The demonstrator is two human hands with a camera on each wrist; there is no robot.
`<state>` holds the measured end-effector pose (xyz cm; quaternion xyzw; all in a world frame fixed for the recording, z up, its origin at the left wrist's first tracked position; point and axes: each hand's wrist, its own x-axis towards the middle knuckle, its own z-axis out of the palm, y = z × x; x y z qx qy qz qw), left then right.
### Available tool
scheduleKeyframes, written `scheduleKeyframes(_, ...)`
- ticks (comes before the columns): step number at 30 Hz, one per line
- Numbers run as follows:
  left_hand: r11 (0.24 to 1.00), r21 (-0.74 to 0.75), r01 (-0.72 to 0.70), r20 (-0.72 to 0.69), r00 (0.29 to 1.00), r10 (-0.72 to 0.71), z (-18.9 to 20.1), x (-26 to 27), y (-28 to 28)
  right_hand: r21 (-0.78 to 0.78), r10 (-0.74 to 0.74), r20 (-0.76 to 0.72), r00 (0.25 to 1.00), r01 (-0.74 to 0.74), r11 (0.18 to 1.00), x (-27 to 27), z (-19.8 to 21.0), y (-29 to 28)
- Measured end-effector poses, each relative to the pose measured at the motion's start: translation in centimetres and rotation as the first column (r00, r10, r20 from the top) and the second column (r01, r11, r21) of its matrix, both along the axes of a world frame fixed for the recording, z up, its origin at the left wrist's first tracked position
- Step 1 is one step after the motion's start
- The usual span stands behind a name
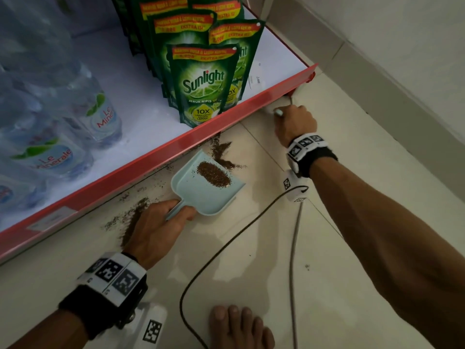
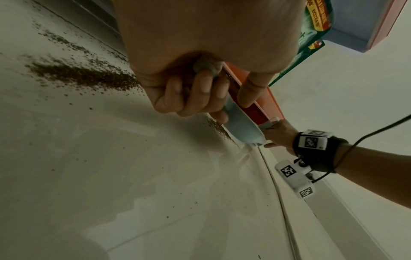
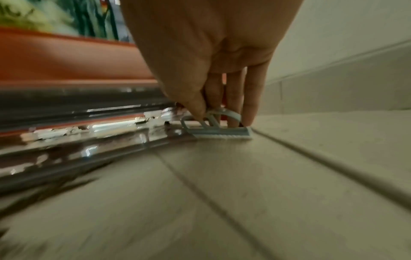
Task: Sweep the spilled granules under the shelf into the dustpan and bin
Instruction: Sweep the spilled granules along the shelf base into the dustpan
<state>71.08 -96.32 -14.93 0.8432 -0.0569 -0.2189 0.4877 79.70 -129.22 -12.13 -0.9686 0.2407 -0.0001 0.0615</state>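
Observation:
My left hand (image 1: 161, 222) grips the handle of a light blue dustpan (image 1: 201, 195) lying on the tiled floor by the red shelf edge (image 1: 156, 157). A heap of brown granules (image 1: 214, 175) lies in the pan. More granules (image 1: 221, 151) are strewn on the floor at the pan's mouth, and a smear of granules (image 1: 133, 217) lies left of my hand. My right hand (image 1: 294, 122) pinches a small pale blue brush (image 3: 220, 131), its head on the floor at the shelf's right end. The left wrist view shows the left hand (image 2: 200, 95) curled round the dustpan (image 2: 242, 128) handle.
Green Sunlight pouches (image 1: 201, 84) and water bottles (image 1: 50, 157) stand on the low shelf. A dark cable (image 1: 226, 243) loops across the floor between my arms. A bare foot (image 1: 239, 326) is at the bottom. The wall (image 1: 402, 59) runs close on the right.

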Motion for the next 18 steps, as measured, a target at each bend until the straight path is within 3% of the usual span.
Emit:
scheduleKeyframes(3,1.0,-0.021,-0.013,-0.019,1.0,0.013,0.0,-0.1,0.2,0.076,0.272,-0.024,0.962,-0.269,0.96,0.1,-1.0,3.5)
scheduleKeyframes(6,0.999,-0.016,-0.046,-0.031,0.998,0.045,-0.1,-0.1,0.8,0.092,0.529,0.024,0.848,-0.529,0.843,-1.3,-0.9,6.9)
scheduleKeyframes(8,0.998,-0.02,-0.062,-0.038,0.997,0.061,-0.1,-0.2,1.3,0.06,0.61,0.055,0.79,-0.613,0.788,-2.3,-0.6,7.7)
scheduleKeyframes(10,0.997,-0.047,-0.067,-0.042,0.997,0.065,-0.1,-0.3,1.7,0.017,0.613,0.086,0.785,-0.616,0.787,-3.0,-0.2,7.3)
scheduleKeyframes(13,0.996,-0.064,-0.066,-0.037,0.997,0.064,0.0,-0.6,2.2,-0.106,0.508,0.157,0.847,-0.497,0.861,-2.8,-0.1,5.4)
scheduleKeyframes(16,0.996,-0.07,-0.062,-0.041,0.997,0.059,-0.1,-0.7,2.5,-0.218,0.292,0.073,0.954,-0.27,0.938,-1.5,-0.9,4.7)
scheduleKeyframes(18,0.995,-0.08,-0.066,-0.052,0.997,0.062,-0.1,-0.8,2.6,-0.166,0.228,0.001,0.974,-0.225,0.96,-1.0,-1.7,5.8)
